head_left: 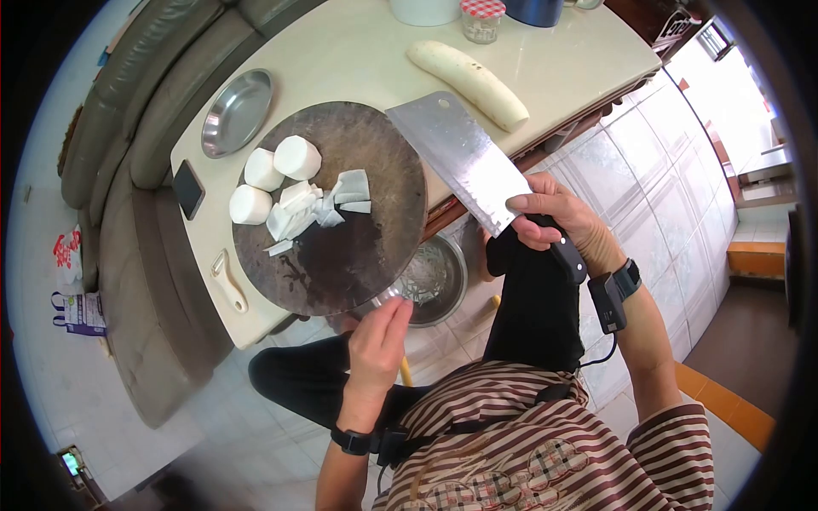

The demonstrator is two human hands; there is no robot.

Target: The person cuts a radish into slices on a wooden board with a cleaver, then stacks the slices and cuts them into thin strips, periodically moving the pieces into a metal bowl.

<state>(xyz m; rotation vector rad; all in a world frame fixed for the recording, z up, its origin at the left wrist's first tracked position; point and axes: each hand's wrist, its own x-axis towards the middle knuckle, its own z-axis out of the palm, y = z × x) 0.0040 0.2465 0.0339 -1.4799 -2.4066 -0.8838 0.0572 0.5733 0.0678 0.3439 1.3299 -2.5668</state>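
Observation:
My right hand (562,213) is wrapped round the handle of a cleaver (464,157). The broad blade is raised over the right edge of a round wooden chopping board (383,162). At the board's near edge, my left hand (379,336) has its fingers pinched together beside a small pale, shiny bit that I cannot make out. Three peeled white radish chunks (297,157) sit on the board's left half. Cut white radish pieces (294,213) lie in front of them, near a wet dark patch. Below the board, a metal basin (458,294) holds pale scraps.
A long white radish (469,83) lies on the table (358,60) behind the cleaver. To the left are a metal dish (239,111), a phone (188,189) and a peeler (228,285). At the back stands a jar (482,24). A sofa (145,281) borders the left side.

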